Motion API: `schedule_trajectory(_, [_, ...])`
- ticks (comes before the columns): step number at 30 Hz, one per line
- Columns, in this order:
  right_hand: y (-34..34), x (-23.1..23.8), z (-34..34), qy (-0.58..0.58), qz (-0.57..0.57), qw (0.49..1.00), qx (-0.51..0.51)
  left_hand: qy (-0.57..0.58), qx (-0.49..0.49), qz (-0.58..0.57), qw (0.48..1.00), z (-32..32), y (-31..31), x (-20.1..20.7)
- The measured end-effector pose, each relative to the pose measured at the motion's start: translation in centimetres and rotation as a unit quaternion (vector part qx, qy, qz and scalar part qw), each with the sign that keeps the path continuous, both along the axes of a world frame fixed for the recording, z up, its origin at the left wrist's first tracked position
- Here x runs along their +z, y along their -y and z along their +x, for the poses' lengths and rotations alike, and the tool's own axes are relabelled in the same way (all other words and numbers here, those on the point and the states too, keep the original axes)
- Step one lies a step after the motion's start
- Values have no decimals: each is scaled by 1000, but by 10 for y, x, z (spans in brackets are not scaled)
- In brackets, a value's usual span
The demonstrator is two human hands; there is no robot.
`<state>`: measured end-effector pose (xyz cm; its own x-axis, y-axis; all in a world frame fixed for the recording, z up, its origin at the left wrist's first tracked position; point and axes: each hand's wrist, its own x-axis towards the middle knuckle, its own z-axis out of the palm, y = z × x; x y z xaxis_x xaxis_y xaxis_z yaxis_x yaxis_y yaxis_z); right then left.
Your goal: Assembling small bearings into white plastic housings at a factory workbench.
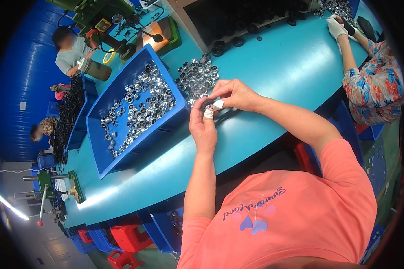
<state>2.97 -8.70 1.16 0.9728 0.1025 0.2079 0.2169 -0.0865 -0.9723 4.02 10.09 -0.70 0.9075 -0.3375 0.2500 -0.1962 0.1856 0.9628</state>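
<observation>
Close in front of me, both hands meet over a small round part, dark with a shiny rim. My left hand is closed on it from below, fingers curled round its left side. The fingers of my right hand pinch at its upper right edge. White wrapping covers both thumb tips. My fingers hide much of the part. Just beyond my hands lies a pile of shiny clear-and-black round parts on the blue-green table. Left of it, a blue bin contains many similar parts.
Black rings lie beside a framed dark panel at the back. A green bench machine stands back left, another press far left. At right, a co-worker's gloved hand works by another pile. Red stools sit below the table.
</observation>
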Motion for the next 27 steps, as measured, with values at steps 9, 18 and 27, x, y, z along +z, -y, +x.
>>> schedule_trajectory(9, [-3, 3, 0, -146, 110, 983, 19, -43, -49, -28, 998, 4, -3, 3])
schedule_trajectory(18, [4, 4, -5, -111, 125, 985, 36, -12, -3, 37, 999, 1, 1, 5])
schedule_trajectory(27, [-1, -3, -10, -15, 96, 995, 10, 41, 90, 116, 988, -4, 7, 12])
